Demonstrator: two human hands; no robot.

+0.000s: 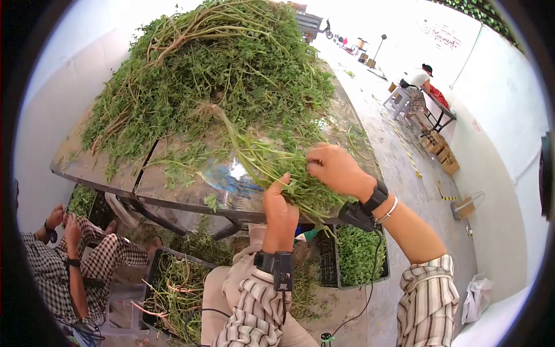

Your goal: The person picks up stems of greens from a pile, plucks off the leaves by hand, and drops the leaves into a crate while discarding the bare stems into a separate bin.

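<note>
My left hand (pixel 281 215) is wrapped round the stems of a bunch of leafy green plants (pixel 257 159) at the table's front edge. The bunch's pale root end points up and left, and its leaves hang to the right over the edge. My right hand (pixel 336 169) is at the leafy part of the bunch with its fingers pinched together; what lies between the fingertips is hidden. A large heap of the same greens (pixel 214 75) covers the back of the table (pixel 173 196), with loose sprigs in front of it.
Below the table's right side stands a black crate of short greens (pixel 358 254). Another crate (pixel 167 306) at lower left holds stems. A seated co-worker (pixel 81 260) is at the left. Farther off, a person (pixel 417 87) leans over a table near cardboard boxes (pixel 442 151).
</note>
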